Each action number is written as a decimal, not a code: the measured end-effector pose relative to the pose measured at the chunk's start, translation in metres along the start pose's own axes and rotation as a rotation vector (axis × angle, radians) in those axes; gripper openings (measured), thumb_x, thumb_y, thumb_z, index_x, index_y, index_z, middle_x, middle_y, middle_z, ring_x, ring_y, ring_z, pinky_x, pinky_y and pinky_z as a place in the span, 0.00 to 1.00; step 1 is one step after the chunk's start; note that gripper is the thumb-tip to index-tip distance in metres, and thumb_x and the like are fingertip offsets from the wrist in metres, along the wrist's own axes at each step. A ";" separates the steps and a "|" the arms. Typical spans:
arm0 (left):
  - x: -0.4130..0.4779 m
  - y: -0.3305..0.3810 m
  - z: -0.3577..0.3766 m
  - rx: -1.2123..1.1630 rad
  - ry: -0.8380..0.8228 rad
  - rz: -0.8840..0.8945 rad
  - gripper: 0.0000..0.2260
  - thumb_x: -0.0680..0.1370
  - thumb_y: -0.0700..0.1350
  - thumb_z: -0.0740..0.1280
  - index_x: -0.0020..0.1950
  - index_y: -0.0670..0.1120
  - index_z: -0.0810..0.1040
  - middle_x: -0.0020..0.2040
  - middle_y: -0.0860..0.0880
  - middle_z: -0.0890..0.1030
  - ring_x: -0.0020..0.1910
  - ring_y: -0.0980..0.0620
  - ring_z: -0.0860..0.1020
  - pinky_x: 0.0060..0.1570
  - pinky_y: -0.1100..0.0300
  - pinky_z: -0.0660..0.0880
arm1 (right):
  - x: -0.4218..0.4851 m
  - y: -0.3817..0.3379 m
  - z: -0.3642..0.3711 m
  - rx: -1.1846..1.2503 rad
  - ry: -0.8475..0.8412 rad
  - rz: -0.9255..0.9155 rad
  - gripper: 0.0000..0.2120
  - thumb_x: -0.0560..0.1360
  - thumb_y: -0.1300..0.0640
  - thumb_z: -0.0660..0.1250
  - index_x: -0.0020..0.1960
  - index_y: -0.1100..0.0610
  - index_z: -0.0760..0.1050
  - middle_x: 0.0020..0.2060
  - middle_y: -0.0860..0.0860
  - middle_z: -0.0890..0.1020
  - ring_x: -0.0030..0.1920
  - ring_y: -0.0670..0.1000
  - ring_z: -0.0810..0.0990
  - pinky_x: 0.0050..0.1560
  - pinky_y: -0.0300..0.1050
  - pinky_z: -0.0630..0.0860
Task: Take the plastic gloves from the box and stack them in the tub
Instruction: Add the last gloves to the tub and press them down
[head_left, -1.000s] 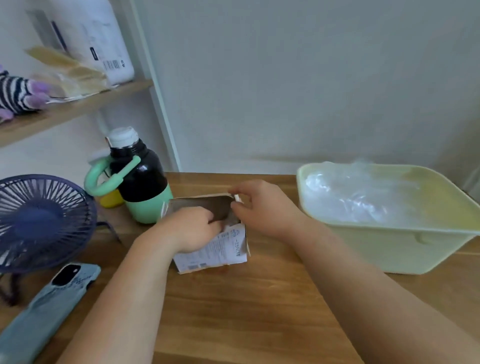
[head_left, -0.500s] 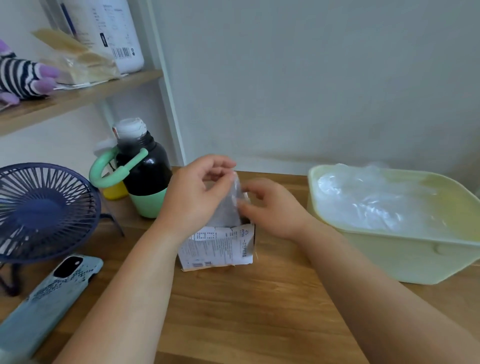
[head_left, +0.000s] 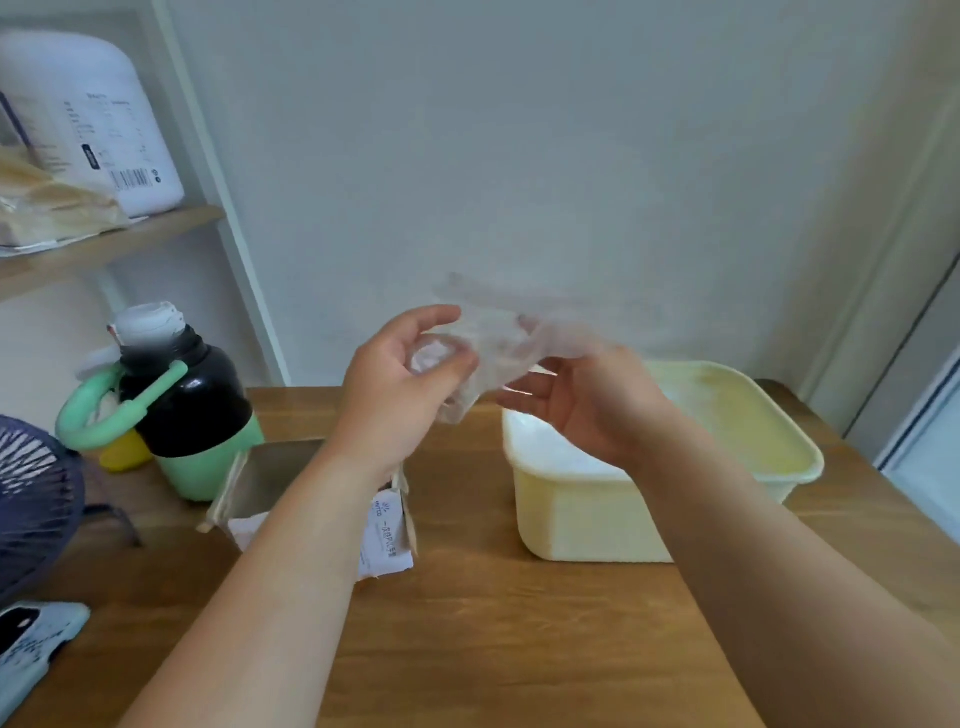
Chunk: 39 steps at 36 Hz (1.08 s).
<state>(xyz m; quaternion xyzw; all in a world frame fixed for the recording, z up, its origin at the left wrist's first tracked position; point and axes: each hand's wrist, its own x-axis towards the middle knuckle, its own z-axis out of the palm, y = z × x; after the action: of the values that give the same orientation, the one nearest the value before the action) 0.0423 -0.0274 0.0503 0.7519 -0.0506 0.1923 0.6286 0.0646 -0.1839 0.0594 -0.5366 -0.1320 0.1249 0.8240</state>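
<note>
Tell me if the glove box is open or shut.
Open. The box stands on the table with its top flaps spread apart, and its dark inside shows from above.

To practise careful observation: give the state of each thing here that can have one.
left hand, pinches the glove.
right hand, fingers straight under the glove; grip unclear.
glove, crumpled, held up in the air.
box, upright, top open.
tub, uncovered, piled gloves inside.
bottle, upright, cap on.
fan, running or not: cannot tell.
</note>
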 end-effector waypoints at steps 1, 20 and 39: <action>0.001 0.002 0.006 0.038 -0.002 0.023 0.14 0.75 0.44 0.72 0.54 0.62 0.78 0.51 0.59 0.81 0.50 0.52 0.79 0.47 0.56 0.81 | -0.003 -0.005 -0.008 0.017 0.060 0.006 0.12 0.78 0.66 0.54 0.51 0.59 0.76 0.46 0.57 0.77 0.47 0.60 0.72 0.45 0.52 0.79; 0.006 -0.007 0.086 0.871 -0.533 0.066 0.07 0.76 0.51 0.68 0.52 0.60 0.79 0.59 0.59 0.75 0.61 0.55 0.71 0.52 0.66 0.65 | -0.046 -0.035 -0.120 -0.984 0.623 0.229 0.22 0.73 0.63 0.63 0.67 0.59 0.68 0.46 0.51 0.77 0.35 0.51 0.77 0.43 0.48 0.80; 0.020 -0.004 0.119 1.100 -1.029 -0.054 0.20 0.81 0.46 0.61 0.73 0.55 0.68 0.75 0.57 0.65 0.72 0.55 0.66 0.69 0.60 0.63 | -0.020 -0.035 -0.113 -1.589 0.124 -0.054 0.22 0.74 0.65 0.58 0.62 0.46 0.76 0.65 0.43 0.75 0.62 0.46 0.74 0.54 0.35 0.69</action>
<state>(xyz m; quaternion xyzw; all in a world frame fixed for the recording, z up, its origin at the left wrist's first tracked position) 0.0890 -0.1380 0.0373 0.9533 -0.2159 -0.2012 0.0640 0.0884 -0.3007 0.0458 -0.9661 -0.1485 -0.0569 0.2035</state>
